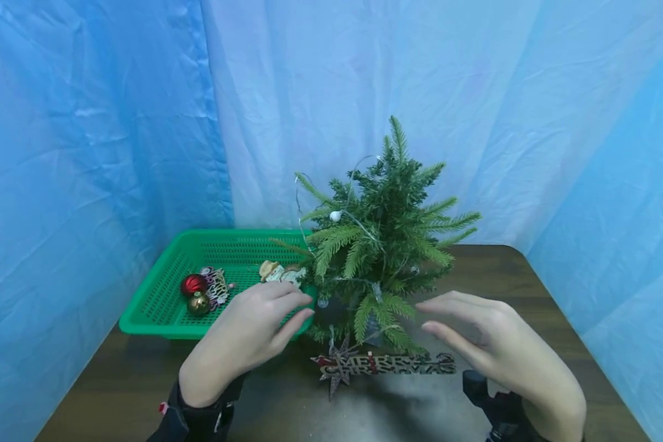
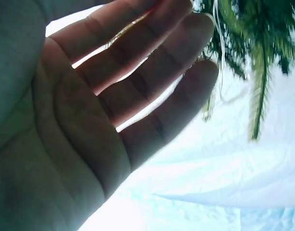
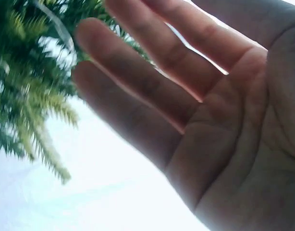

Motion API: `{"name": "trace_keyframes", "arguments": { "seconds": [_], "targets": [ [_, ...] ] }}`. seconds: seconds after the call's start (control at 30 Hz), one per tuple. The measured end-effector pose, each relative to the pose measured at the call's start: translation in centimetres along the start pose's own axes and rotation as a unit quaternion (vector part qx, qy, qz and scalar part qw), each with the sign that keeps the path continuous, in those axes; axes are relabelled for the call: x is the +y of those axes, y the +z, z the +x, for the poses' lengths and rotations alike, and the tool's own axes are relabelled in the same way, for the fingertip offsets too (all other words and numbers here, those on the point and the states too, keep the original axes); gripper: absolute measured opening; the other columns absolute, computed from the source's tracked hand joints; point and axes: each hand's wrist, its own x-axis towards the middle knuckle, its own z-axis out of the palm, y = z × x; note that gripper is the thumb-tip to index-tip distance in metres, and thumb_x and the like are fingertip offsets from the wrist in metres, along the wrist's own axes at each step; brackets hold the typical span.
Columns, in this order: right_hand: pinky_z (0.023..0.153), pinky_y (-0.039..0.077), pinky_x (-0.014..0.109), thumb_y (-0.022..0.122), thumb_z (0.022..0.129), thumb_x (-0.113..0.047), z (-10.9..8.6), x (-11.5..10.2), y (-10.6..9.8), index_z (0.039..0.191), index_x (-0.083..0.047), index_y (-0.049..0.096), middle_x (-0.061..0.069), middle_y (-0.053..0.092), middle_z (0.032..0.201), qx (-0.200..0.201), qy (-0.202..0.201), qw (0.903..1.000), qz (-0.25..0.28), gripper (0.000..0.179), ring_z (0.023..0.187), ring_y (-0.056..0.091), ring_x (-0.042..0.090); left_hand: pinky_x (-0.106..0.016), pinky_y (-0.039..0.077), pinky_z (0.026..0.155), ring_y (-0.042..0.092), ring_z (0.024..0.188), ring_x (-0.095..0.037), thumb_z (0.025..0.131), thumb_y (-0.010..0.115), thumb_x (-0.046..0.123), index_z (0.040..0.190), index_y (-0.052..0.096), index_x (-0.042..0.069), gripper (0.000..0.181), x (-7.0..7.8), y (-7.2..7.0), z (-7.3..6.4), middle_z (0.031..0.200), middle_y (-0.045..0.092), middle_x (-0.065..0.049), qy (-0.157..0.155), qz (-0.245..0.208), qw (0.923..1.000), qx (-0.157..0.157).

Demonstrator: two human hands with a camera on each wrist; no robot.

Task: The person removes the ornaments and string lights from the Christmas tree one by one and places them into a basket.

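Note:
A small green Christmas tree stands on the table, with a thin string of lights looped over its branches. My left hand is held beside its lower left side, fingers extended and holding nothing. On the other side, my right hand is raised near the lower right branches, its palm also bare. Both wrist views show relaxed, nearly straight fingers close to the tree's branches. In front of the trunk lie a "Merry Christmas" sign and a glittery star, which overlaps the sign's left end.
Left of the tree sits a green plastic basket. Inside it are a red ball, a gold ball, a pink lettered ornament and a snowman ornament. Blue curtains hang behind the dark wooden table.

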Motion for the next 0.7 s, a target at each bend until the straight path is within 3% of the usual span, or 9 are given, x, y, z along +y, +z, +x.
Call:
{"name": "trace_keyframes", "arguments": {
  "seconds": [0.13, 0.37, 0.53, 0.57, 0.6, 0.7],
  "targets": [
    [0.076, 0.054, 0.023, 0.072, 0.095, -0.010, -0.4, 0.8, -0.3, 0.123, -0.018, 0.072, -0.012, 0.071, 0.115, -0.045, 0.037, 0.9982, -0.013, 0.029, 0.096, 0.068, 0.002, -0.024, 0.055, 0.067, 0.067, 0.080, -0.007, 0.095, 0.074, 0.020, 0.108, 0.077, 0.014, 0.015, 1.0, 0.6, 0.3, 0.096, 0.072, 0.002, 0.014, -0.036, 0.9992, -0.007],
    [0.086, 0.057, 0.038, 0.066, 0.101, -0.028, -0.4, 2.5, 0.1, 0.128, -0.016, 0.070, -0.006, 0.071, 0.121, -0.150, 0.073, 0.9860, -0.007, 0.030, 0.106, 0.068, 0.010, -0.015, 0.050, 0.064, 0.062, 0.071, -0.001, 0.098, 0.069, 0.018, 0.105, 0.077, 0.014, 0.011, 2.9, 1.9, 1.0, 0.090, 0.070, 0.006, 0.048, -0.066, 0.9966, -0.013],
    [0.089, 0.056, 0.037, 0.061, 0.101, -0.046, 0.0, 3.8, 0.6, 0.131, -0.014, 0.067, -0.002, 0.070, 0.124, -0.233, 0.122, 0.9640, 0.037, 0.044, 0.106, 0.068, 0.010, -0.012, 0.051, 0.063, 0.065, 0.069, -0.001, 0.099, 0.068, 0.020, 0.104, 0.077, 0.013, 0.012, 4.7, 3.8, 1.9, 0.091, 0.072, 0.005, 0.064, -0.050, 0.9967, -0.003],
    [0.089, 0.056, 0.036, 0.062, 0.100, -0.048, 0.1, 4.1, 0.7, 0.131, -0.014, 0.067, -0.001, 0.069, 0.125, -0.246, 0.132, 0.9592, 0.046, 0.047, 0.106, 0.068, 0.009, -0.012, 0.051, 0.062, 0.066, 0.070, -0.002, 0.100, 0.068, 0.021, 0.105, 0.077, 0.013, 0.014, 5.0, 4.3, 2.1, 0.093, 0.072, 0.004, 0.063, -0.045, 0.9970, -0.002],
    [0.087, 0.056, 0.036, 0.063, 0.098, -0.051, 0.2, 4.4, 0.9, 0.132, -0.012, 0.067, 0.000, 0.069, 0.125, -0.259, 0.146, 0.9530, 0.057, 0.052, 0.096, 0.070, 0.009, -0.012, 0.050, 0.061, 0.066, 0.069, -0.002, 0.100, 0.067, 0.022, 0.106, 0.077, 0.012, 0.015, 5.3, 4.7, 2.2, 0.093, 0.073, 0.004, 0.059, -0.043, 0.9973, -0.002],
    [0.086, 0.056, 0.034, 0.067, 0.092, -0.057, 0.6, 5.1, 1.4, 0.133, -0.011, 0.066, 0.002, 0.069, 0.126, -0.289, 0.175, 0.9378, 0.079, 0.062, 0.095, 0.070, 0.009, -0.011, 0.048, 0.057, 0.066, 0.067, -0.002, 0.100, 0.067, 0.025, 0.108, 0.076, 0.012, 0.018, 5.8, 5.7, 2.6, 0.094, 0.073, 0.004, 0.046, -0.032, 0.9984, -0.003]
  ]
}}
